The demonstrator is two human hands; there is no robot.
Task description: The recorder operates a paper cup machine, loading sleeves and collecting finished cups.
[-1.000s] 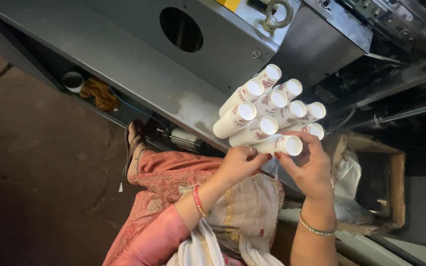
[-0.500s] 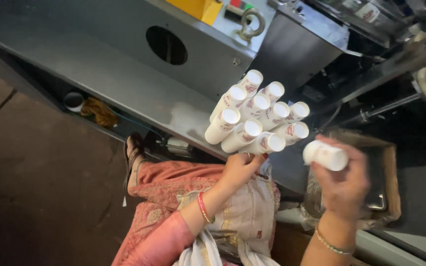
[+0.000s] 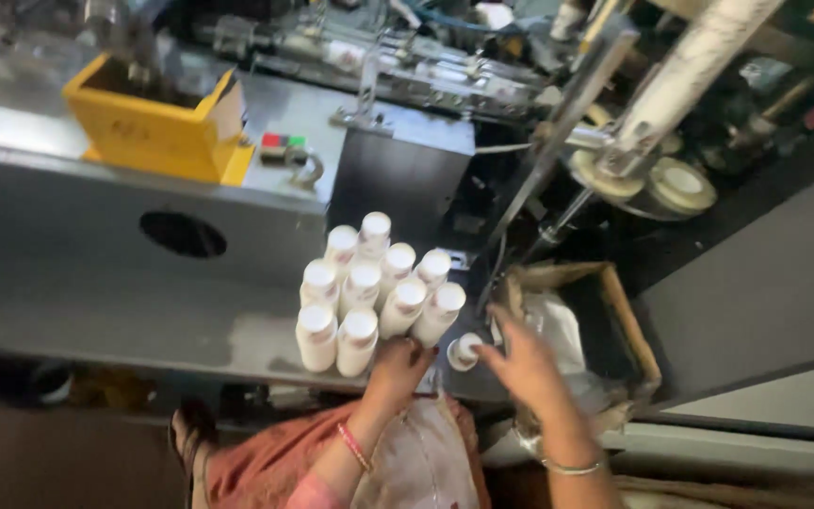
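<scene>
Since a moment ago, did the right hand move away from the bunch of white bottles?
Yes. The right hand left the bunch of white bottles and now sits to their right, beside a single bottle near the wooden box.

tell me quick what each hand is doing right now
Left hand: closed under the bundle of white plastic bottles, holding it up.
Right hand: open, fingers spread, touching a single white plastic bottle; a firm grip cannot be told.

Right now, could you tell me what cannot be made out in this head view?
- Left hand: its fingers hidden behind the white tubes.
- Right hand: motion-blurred; whether it touches the single tube is unclear.
- Wooden box: contents too blurred to identify.
- Machine parts along the top edge: cut off and blurred.
</scene>
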